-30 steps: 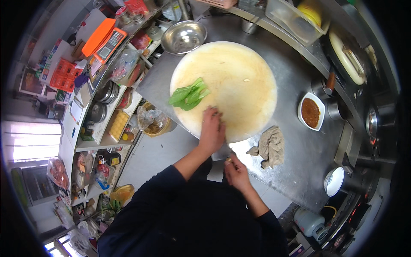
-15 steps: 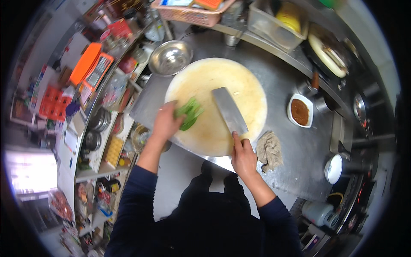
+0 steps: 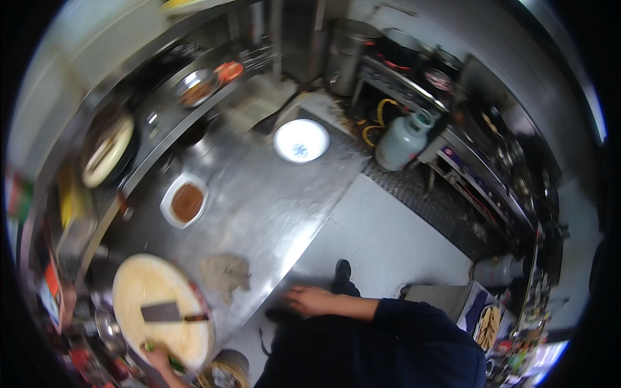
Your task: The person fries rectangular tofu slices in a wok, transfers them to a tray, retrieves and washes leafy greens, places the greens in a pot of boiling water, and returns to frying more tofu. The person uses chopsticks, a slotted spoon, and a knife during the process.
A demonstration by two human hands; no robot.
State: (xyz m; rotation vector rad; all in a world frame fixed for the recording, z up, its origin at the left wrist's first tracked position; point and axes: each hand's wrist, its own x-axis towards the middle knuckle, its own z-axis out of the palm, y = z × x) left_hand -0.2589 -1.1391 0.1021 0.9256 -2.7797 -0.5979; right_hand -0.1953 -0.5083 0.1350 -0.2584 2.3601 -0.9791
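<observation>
A round pale cutting board (image 3: 145, 284) sits at the lower left on the steel counter (image 3: 272, 200). A cleaver (image 3: 165, 312) lies flat on the board with no hand on it. My left hand (image 3: 157, 357) is at the board's near rim, closed on a green leafy vegetable (image 3: 173, 362). My right hand (image 3: 309, 299) hovers by the counter's edge, blurred, with nothing in it. It is well apart from the cleaver.
A crumpled rag (image 3: 224, 273) lies beside the board. Farther along the counter are a white dish of brown sauce (image 3: 186, 202) and a white plate (image 3: 301, 140). A gas cylinder (image 3: 401, 139) stands on the floor by a stove range. A metal bowl (image 3: 196, 88) rests on the back shelf.
My right hand has let go of the cleaver, which now lies on the board, and moved off to the counter edge. The view has swung round to the right. My left hand stays on the greens.
</observation>
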